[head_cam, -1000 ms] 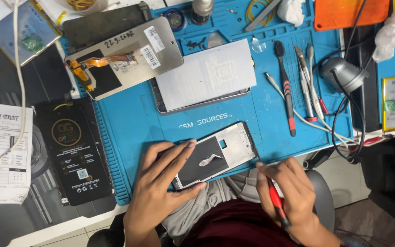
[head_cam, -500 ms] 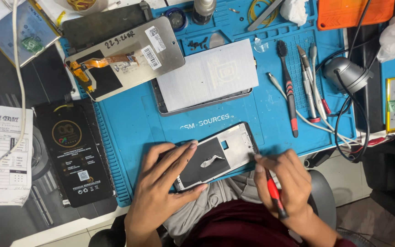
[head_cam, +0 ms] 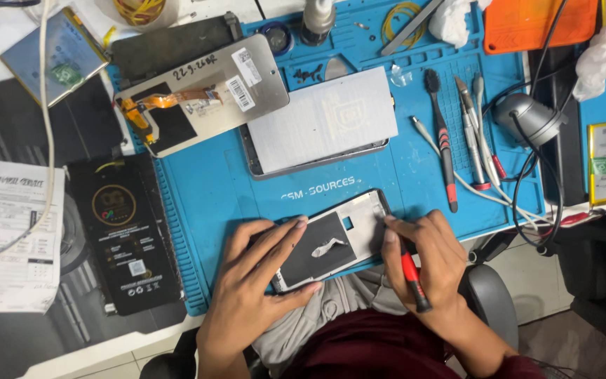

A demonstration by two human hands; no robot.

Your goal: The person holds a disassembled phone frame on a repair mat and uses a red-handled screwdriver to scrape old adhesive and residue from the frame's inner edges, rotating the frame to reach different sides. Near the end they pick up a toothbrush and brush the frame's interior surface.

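An opened phone frame (head_cam: pixel 338 238), white with a dark inner panel, lies tilted at the near edge of a blue work mat (head_cam: pixel 212 189). My left hand (head_cam: pixel 257 288) rests flat on its left end and holds it down. My right hand (head_cam: pixel 426 263) grips a red-and-black handled tool (head_cam: pixel 410 275), with its tip hidden under my fingers at the frame's upper right corner.
A silver screen panel with an orange flex cable (head_cam: pixel 201 98) and a white-backed device (head_cam: pixel 320 126) lie farther up the mat. A brush and tweezers (head_cam: pixel 457 133) sit at the right beside cables. A black box (head_cam: pixel 124 231) and papers (head_cam: pixel 8 238) are at the left.
My right hand has shifted slightly up along the frame's right end; the left hand stays on the frame. The view has drifted a little.
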